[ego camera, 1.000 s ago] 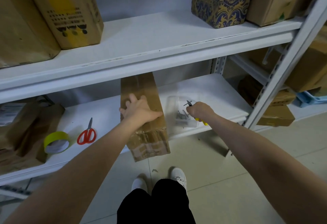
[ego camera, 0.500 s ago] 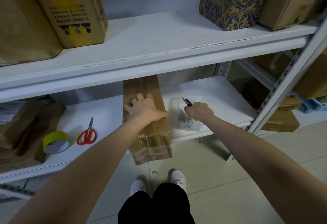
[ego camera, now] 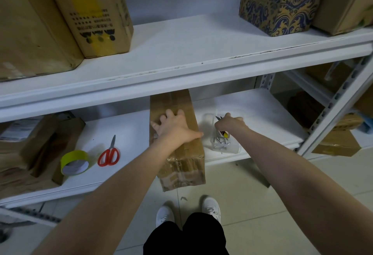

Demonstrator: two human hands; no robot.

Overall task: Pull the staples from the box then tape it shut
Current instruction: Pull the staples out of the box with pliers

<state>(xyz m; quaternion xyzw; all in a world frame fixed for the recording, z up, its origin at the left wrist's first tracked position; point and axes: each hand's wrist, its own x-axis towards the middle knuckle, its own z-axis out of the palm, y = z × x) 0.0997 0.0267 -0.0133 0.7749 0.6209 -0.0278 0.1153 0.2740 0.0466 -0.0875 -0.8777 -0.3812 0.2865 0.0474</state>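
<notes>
A long brown cardboard box lies on the lower white shelf, its near end sticking out past the shelf edge. My left hand rests on top of the box with fingers spread. My right hand grips small pliers with a yellow-black handle, their dark tips pointing up and left. The hand hovers over a clear plastic tray that holds several pulled staples. A roll of yellow tape and red-handled scissors lie on the shelf to the left.
Torn brown cardboard pieces pile at the far left of the lower shelf. The upper shelf carries plain boxes and a blue-gold patterned box. A slanted metal upright stands at the right. My white shoes are on the tiled floor.
My right hand with the pliers has stayed over the clear tray, shifting slightly. My left hand keeps resting on the box. The view has tilted a little.
</notes>
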